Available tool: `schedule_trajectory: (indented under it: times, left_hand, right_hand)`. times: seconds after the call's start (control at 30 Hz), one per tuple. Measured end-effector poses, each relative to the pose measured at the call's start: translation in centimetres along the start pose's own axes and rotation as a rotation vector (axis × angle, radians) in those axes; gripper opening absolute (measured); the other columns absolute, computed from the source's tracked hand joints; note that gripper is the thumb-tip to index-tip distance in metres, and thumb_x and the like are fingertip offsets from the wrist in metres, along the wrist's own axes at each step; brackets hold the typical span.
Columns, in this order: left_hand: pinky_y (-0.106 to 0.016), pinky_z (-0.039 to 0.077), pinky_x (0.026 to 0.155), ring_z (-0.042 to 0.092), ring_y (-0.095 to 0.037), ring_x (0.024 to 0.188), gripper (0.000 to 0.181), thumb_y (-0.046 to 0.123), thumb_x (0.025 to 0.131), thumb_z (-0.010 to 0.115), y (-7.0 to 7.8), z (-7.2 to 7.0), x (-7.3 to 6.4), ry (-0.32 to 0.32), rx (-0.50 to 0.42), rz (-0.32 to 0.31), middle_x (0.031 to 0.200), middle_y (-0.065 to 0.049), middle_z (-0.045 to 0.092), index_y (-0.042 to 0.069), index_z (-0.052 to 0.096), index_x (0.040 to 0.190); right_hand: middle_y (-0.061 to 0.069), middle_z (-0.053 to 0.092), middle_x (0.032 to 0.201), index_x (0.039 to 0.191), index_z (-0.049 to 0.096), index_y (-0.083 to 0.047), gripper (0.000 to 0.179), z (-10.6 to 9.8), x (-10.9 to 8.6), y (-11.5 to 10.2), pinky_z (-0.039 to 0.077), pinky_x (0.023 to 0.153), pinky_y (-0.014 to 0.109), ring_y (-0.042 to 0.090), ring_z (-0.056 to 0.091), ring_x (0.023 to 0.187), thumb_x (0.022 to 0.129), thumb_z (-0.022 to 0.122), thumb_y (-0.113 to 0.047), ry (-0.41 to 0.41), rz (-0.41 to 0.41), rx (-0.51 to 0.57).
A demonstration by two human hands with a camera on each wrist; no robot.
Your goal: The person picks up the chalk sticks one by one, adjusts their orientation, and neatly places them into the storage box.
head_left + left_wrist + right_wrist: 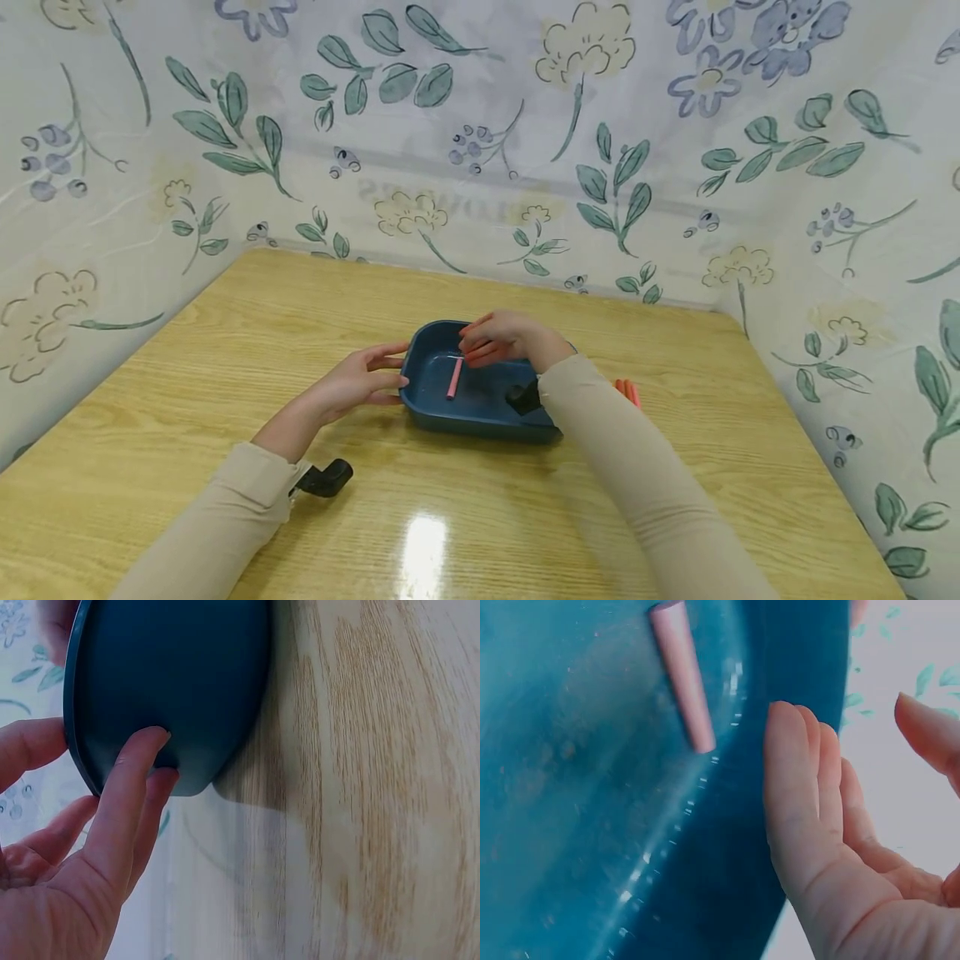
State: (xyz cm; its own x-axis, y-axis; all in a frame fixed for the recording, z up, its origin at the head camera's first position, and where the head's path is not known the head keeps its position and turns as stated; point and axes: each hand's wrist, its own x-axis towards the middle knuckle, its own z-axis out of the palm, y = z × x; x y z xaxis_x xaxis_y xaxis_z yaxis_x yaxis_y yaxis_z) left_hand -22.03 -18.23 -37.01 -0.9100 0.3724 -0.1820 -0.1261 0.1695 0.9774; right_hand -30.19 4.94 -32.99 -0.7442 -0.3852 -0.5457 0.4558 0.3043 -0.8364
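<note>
Head view: left hand (360, 383) at the near-left end of a blue container (480, 427), its fingers spread and set against the outside of the end wall. Left wrist view bears this out: two fingers (120, 810) rest on the smooth outer wall, others meet the rim, gaps between them; nothing pinched.

Right hand (502, 336) hangs over the container, well apart from the left. Right wrist view: its fingers lie nearly straight and pressed together, side by side, with the thumb (930, 731) held well away from them; no pinch.

One pink stick (454, 379) lies inside the container, just off the right hand's fingertips on the side toward the left hand. It slants slightly, one end pointing up at the right hand, the other toward the person.

More red and pink sticks (628, 392) lie on the worktop (187, 375), to the right of the right hand, past the container; the right sleeve (667, 500) partly covers them, count not readable.

Black wrist device (326, 477) below the left hand, a second black one (522, 397) just below the right. Floral sheet (480, 225) stands beyond both hands, behind the worktop. Bright glare (423, 550) on the wood, nearer the person than either hand.
</note>
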Motion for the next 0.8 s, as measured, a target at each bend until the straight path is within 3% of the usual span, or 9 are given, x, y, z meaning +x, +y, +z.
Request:
schedule_trajectory:
  times: [0.2,0.47,0.6,0.8]
  left_hand:
    - [-0.045,0.049,0.086,0.050,-0.041,0.114,0.065,0.001,0.092,0.056,-0.1,-0.1,0.0,0.003,-0.007,0.003,0.139,-0.032,0.029,-0.003,0.020,0.146]
    - [-0.044,0.050,0.086,0.050,-0.040,0.114,0.065,0.002,0.092,0.056,0.0,0.1,-0.1,0.006,-0.008,-0.003,0.140,-0.032,0.029,-0.002,0.021,0.146]
    - [-0.043,0.050,0.085,0.050,-0.040,0.115,0.065,0.002,0.091,0.057,-0.1,0.1,-0.2,0.009,0.002,-0.010,0.141,-0.032,0.028,-0.002,0.022,0.146]
    - [-0.043,0.051,0.085,0.051,-0.040,0.114,0.065,0.001,0.091,0.057,-0.2,0.1,0.0,0.015,0.002,-0.001,0.141,-0.032,0.028,-0.003,0.022,0.146]
  right_hand:
    - [0.025,0.048,0.130,0.132,0.045,0.007,0.044,-0.7,-2.2,0.0,0.048,0.090,0.041,0.037,0.052,0.114,0.091,0.057,-0.001,0.002,-0.090,-0.018]
    - [0.028,0.046,0.130,0.133,0.042,0.009,0.045,-2.6,-5.7,2.2,0.043,0.095,0.044,0.042,0.048,0.116,0.091,0.056,-0.001,0.040,-0.175,-0.044]
    - [0.030,0.044,0.131,0.133,0.039,0.010,0.046,-3.8,-7.2,3.8,0.044,0.095,0.043,0.039,0.055,0.107,0.091,0.055,-0.001,0.068,-0.207,-0.005]
    - [0.024,0.053,0.118,0.130,0.040,0.013,0.045,-6.1,-8.9,6.2,0.050,0.088,0.037,0.022,0.063,0.088,0.091,0.056,-0.002,0.140,-0.273,0.040]
